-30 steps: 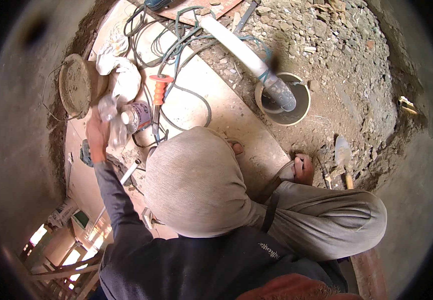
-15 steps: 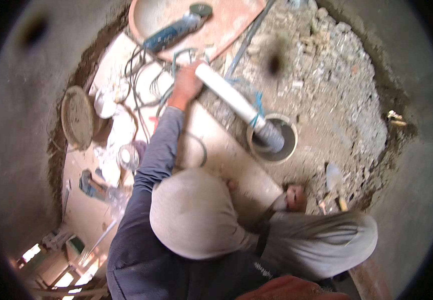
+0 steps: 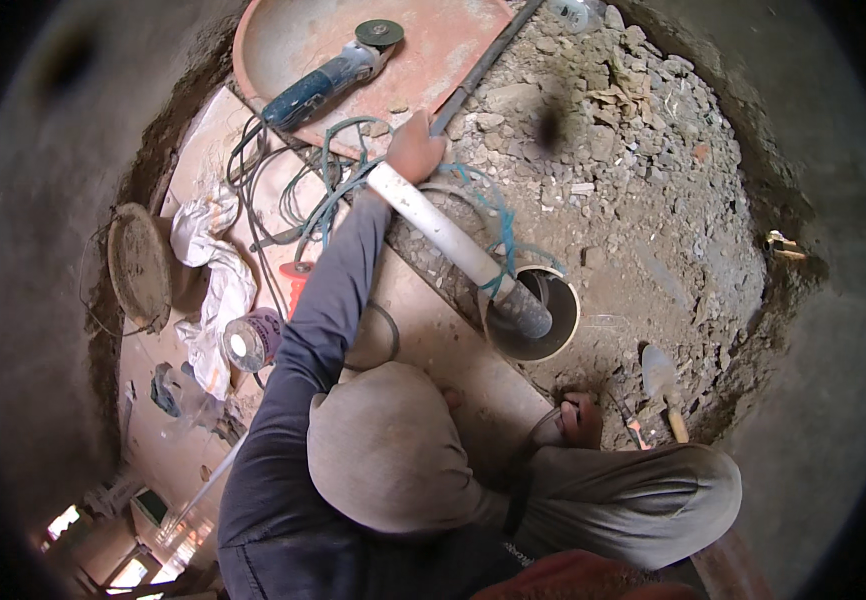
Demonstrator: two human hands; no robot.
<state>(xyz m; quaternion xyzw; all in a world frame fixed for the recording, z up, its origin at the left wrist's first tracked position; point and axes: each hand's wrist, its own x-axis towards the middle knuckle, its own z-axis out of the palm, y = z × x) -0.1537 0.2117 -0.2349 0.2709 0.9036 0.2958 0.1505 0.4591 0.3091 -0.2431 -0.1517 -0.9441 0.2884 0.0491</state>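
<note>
My left hand reaches forward past the upper end of a white plastic pipe. Its fingers are closed round the near end of a long dark bar. The pipe leans, its dark, dirt-coated lower end inside a wide round pipe mouth set in the ground. Blue-green cord is tied round the pipe and trails beside it. My right hand is not in view.
An angle grinder lies on a reddish basin, cables below it. Rubble covers the right side; a trowel lies near my foot. At left are a mud-caked bucket, white sack and purple can.
My left hand has let go of the white pipe's upper end and moved right and slightly farther away, onto the dark bar. The pipe still leans in the round mouth.
</note>
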